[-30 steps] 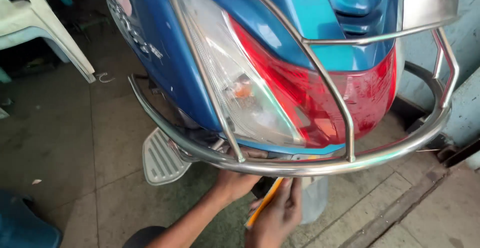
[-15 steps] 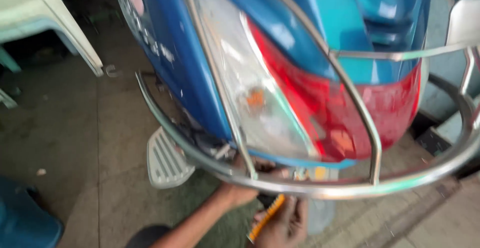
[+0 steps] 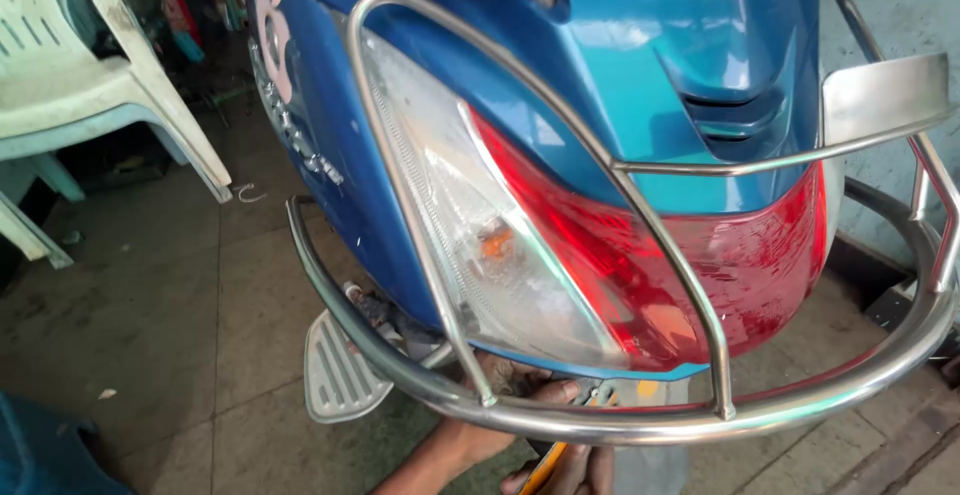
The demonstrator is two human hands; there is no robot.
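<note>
Since the earlier frame, both hands sit lower in the view and are more hidden by the steel guard rail (image 3: 640, 420). Left hand (image 3: 520, 395) reaches up under the tail lamp (image 3: 600, 275) of the blue scooter (image 3: 620, 65), fingers curled; what they press cannot be told. Right hand (image 3: 575, 467) grips a yellow-handled tool (image 3: 540, 467) just below the rail. A folded footrest (image 3: 335, 375) hangs to the left, near a white plastic chair (image 3: 90, 75).

- The single head view looks down from above, close behind a blue scooter's tail lamp (image 3: 640, 275).
- It faces the steel guard rail (image 3: 800, 405), with floor to the left.
</note>
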